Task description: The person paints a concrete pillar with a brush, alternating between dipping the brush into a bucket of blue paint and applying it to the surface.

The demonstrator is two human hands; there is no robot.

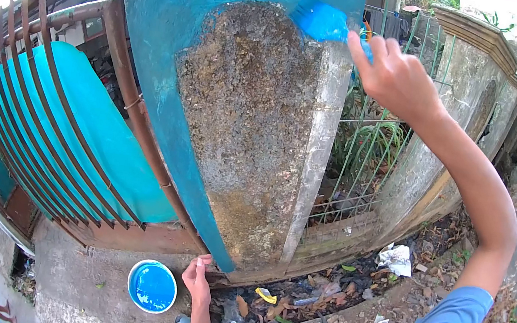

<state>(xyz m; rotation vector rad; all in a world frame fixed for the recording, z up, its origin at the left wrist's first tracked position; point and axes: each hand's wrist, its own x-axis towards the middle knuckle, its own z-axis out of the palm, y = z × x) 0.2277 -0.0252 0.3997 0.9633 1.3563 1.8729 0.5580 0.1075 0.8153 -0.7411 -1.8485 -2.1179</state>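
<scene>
My right hand [399, 76] is closed on the handle of a paintbrush at the upper right. Blue paint covers the brush [321, 20], whose bristles touch the upper part of a pillar near its right edge. Blue paint lies along the pillar's top and left side, around a patch of rough bare masonry [252, 114]. Low in the view, my left hand [197, 274] is raised beside the pillar's foot, its fingers bent together; whether they hold anything is too small to tell. A white-rimmed bucket of blue paint [152, 286] stands on the ground left of that hand.
A brown metal gate [137, 123] with a turquoise sheet adjoins the pillar's left side. To the right are a green wire fence [369, 138] and a weathered concrete post [438, 121]. Leaves, stones and litter, including crumpled white paper [395, 259], lie along the wall's foot.
</scene>
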